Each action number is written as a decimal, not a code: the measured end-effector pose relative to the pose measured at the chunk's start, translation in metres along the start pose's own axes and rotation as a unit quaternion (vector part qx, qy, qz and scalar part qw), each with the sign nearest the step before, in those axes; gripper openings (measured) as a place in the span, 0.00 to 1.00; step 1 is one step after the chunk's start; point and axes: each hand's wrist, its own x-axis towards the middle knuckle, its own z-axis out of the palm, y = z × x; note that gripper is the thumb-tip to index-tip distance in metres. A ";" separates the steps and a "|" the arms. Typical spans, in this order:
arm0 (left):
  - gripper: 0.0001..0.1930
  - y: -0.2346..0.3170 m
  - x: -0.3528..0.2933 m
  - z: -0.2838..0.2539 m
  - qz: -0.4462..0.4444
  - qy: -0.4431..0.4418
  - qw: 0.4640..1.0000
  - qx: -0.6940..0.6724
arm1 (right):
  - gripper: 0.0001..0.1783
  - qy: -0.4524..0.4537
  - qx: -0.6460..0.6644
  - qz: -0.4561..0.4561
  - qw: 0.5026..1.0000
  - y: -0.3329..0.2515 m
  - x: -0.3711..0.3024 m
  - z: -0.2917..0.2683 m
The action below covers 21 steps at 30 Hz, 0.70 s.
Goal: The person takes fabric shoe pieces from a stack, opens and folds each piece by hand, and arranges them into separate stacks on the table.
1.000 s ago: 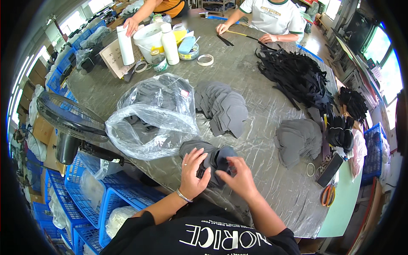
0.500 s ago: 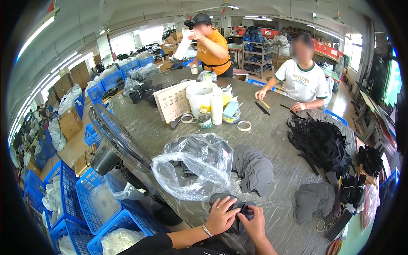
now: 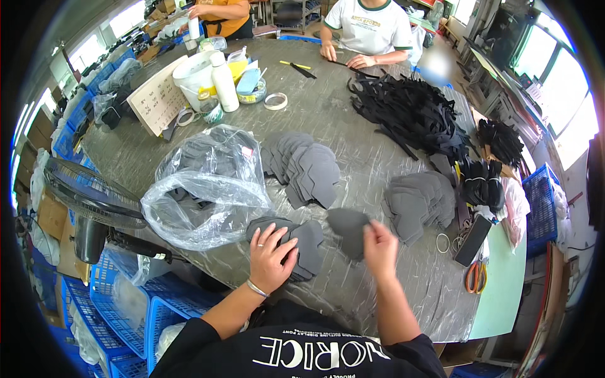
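My left hand (image 3: 271, 257) lies with spread fingers on a small stack of dark grey cut pieces (image 3: 308, 252) near the table's front edge. Pinched in my right hand (image 3: 380, 249) is a single dark grey cut piece (image 3: 348, 228), held by its edge and slightly blurred. Beyond my hands a fanned pile of grey pieces (image 3: 312, 170) sits beside an open clear plastic bag (image 3: 208, 189), which has more grey pieces inside. To the right of my right hand is another fanned grey pile (image 3: 419, 201).
A black fan (image 3: 88, 189) stands at the left edge, above blue crates (image 3: 120, 296). Orange-handled scissors (image 3: 476, 277) and black strips (image 3: 409, 113) lie to the right. A white bucket (image 3: 192, 75) and bottle (image 3: 224, 82) stand farther back. Two people are across the table.
My right hand has moved right, away from the stack, with one grey piece in it. My left hand stays on the stack. The view has tilted down and turned right.
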 end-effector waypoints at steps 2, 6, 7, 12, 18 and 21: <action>0.11 0.000 -0.001 0.001 -0.009 -0.001 1.000 -0.010 | 0.12 0.035 -0.014 0.008 0.999 0.004 0.022 -0.031; 0.12 0.009 -0.006 -0.003 -0.008 -0.003 1.000 -0.014 | 0.27 0.131 -0.069 0.000 0.989 0.032 0.051 -0.079; 0.12 0.009 -0.009 -0.002 -0.009 -0.004 1.000 -0.022 | 0.33 0.150 -0.286 -0.076 0.943 0.028 0.049 -0.082; 0.14 0.013 -0.018 0.003 -0.033 -0.017 0.996 -0.079 | 0.38 -0.192 -0.118 -0.071 0.972 0.006 -0.011 -0.013; 0.19 0.008 -0.019 0.001 -0.056 -0.042 0.993 -0.091 | 0.43 -0.281 -0.116 -0.104 0.947 -0.012 -0.043 0.056; 0.20 0.005 -0.017 0.002 -0.054 -0.043 0.993 -0.095 | 0.30 -0.232 -0.147 -0.200 0.940 0.000 -0.043 0.058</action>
